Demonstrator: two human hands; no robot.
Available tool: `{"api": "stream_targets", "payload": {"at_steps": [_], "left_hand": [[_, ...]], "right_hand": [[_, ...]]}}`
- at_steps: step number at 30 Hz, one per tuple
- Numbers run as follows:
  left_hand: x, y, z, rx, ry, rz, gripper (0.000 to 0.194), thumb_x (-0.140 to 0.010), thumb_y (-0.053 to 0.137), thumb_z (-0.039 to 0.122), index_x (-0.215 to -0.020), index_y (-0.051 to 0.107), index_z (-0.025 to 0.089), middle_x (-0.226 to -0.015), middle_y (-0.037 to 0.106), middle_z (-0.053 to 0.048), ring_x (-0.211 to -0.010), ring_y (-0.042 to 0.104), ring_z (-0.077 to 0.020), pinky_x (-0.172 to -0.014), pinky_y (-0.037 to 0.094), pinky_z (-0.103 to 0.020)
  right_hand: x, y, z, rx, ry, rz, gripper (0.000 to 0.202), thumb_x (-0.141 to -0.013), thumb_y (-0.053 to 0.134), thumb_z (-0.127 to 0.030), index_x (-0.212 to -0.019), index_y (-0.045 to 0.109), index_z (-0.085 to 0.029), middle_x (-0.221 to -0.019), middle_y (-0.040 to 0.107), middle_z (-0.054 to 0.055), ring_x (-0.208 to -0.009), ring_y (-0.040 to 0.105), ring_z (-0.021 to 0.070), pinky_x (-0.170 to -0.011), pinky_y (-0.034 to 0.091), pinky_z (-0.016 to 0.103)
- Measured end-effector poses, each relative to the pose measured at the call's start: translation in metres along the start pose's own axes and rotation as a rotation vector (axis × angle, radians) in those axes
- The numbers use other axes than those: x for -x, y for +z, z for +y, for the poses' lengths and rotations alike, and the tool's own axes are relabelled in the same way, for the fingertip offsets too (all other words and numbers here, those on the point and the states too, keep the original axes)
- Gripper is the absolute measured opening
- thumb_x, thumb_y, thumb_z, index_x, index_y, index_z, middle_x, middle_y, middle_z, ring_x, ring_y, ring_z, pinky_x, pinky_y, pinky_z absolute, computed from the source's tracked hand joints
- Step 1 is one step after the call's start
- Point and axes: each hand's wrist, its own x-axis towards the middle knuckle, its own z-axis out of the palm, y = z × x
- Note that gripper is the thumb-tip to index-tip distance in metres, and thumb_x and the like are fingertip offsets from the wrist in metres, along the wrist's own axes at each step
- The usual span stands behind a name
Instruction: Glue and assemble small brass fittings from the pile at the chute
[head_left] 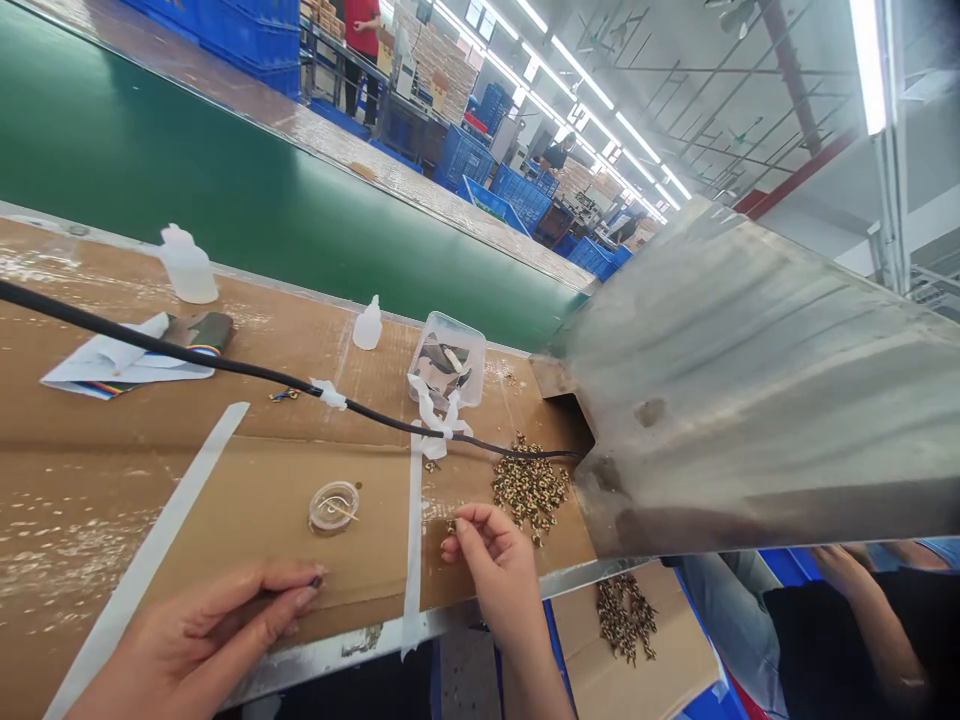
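Note:
My left hand point(217, 630) is closed in a pinch, low at the front of the cardboard-covered bench. A small dark piece point(317, 582) sticks out between its thumb and index fingertip. Further right, my right hand point(495, 565) pinches a small brass-coloured part point(451, 527), mostly covered by the fingers. Just beyond that hand lies a heap of small brass-and-dark parts point(529, 485). Between the hands, a little farther back, stands a small round clear dish point(334, 507) with a thin pale stick across it.
A black cable point(262, 373) crosses the bench into an opening in a large metal panel point(750, 400). Behind it stand two white bottles point(190, 268) and a clear tub point(448, 360). Below right is another parts pile point(627, 615) on cardboard, near a seated person's arm point(874, 610).

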Motion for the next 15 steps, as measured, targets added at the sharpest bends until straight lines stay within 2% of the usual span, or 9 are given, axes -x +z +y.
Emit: {"api": "stream_targets", "payload": {"at_steps": [3, 5, 7, 11, 15], "left_hand": [[0.003, -0.002, -0.003, 0.084, -0.029, -0.12, 0.027, -0.081, 0.07, 0.049, -0.094, 0.076, 0.027, -0.095, 0.08, -0.001, -0.084, 0.076, -0.0236, -0.072, 0.063, -0.022], [0.004, -0.003, -0.005, 0.11, -0.048, -0.138, 0.027, -0.081, 0.069, 0.049, -0.096, 0.075, 0.027, -0.095, 0.079, -0.001, -0.086, 0.076, -0.024, -0.073, 0.063, -0.022], [0.004, -0.004, -0.007, 0.116, -0.047, -0.146, 0.026, -0.081, 0.069, 0.048, -0.096, 0.075, 0.027, -0.098, 0.079, -0.001, -0.087, 0.076, -0.0239, -0.075, 0.062, -0.022], [0.004, -0.004, -0.007, 0.116, -0.055, -0.158, 0.023, -0.08, 0.071, 0.046, -0.095, 0.075, 0.028, -0.101, 0.079, -0.001, -0.087, 0.076, -0.0228, -0.077, 0.061, -0.02], [0.005, -0.002, -0.001, 0.13, -0.067, -0.14, 0.024, -0.08, 0.07, 0.047, -0.095, 0.075, 0.028, -0.099, 0.079, 0.0, -0.087, 0.076, -0.0223, -0.075, 0.06, -0.018]], "right_hand": [[0.005, 0.017, -0.011, -0.245, 0.155, -0.11, 0.04, -0.078, 0.072, -0.052, -0.091, 0.066, -0.014, -0.067, 0.068, 0.002, -0.061, 0.067, 0.0138, -0.064, 0.056, 0.025], [0.007, 0.024, -0.017, -0.38, 0.239, -0.147, 0.045, -0.069, 0.081, -0.052, -0.088, 0.067, -0.014, -0.064, 0.067, 0.0, -0.058, 0.065, 0.0116, -0.063, 0.054, 0.023], [0.008, 0.026, -0.022, -0.43, 0.257, -0.148, 0.047, -0.065, 0.085, -0.052, -0.086, 0.068, -0.014, -0.063, 0.065, -0.001, -0.057, 0.062, 0.0099, -0.061, 0.053, 0.021], [0.01, 0.028, -0.025, -0.426, 0.242, -0.152, 0.045, -0.066, 0.084, -0.053, -0.086, 0.071, -0.014, -0.067, 0.066, -0.001, -0.059, 0.06, 0.0083, -0.06, 0.05, 0.018], [0.016, 0.033, -0.019, -0.48, 0.287, -0.207, 0.044, -0.072, 0.082, -0.052, -0.092, 0.071, -0.014, -0.072, 0.072, 0.003, -0.058, 0.063, 0.0088, -0.06, 0.049, 0.019]]}}
